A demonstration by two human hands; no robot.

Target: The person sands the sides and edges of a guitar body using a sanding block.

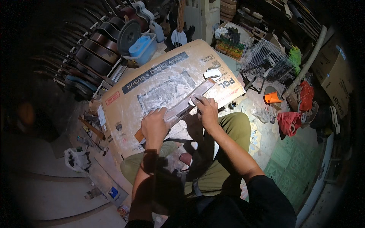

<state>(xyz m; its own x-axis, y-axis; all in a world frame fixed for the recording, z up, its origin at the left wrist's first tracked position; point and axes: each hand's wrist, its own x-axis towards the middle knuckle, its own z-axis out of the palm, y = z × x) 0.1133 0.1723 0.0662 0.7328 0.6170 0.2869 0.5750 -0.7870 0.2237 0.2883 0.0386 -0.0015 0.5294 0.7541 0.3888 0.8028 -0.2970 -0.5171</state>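
Diagonally, dusty bar (181,109) lies within left fingers (159,113), extends beyond right fingers (205,102).

One long bar (181,109), one big flat carton (203,47), one wire cage (279,62), one tripod (264,67), one blue bowl (139,46), guitars (90,54) too dark to count tbh

The long bar (179,111) is thin and straight, and it looks like wood. Its top is pale grey and dusty, with a brown bit at the far tip. It sits slanted above the flat cardboard (207,49), with one end near and left, the other far and right. The left hand (154,124) hides part of its near half. Past that, an orange-brown end pokes out. A small white piece (192,102), too small to tell, shows at the right hand (205,111), against the bar.
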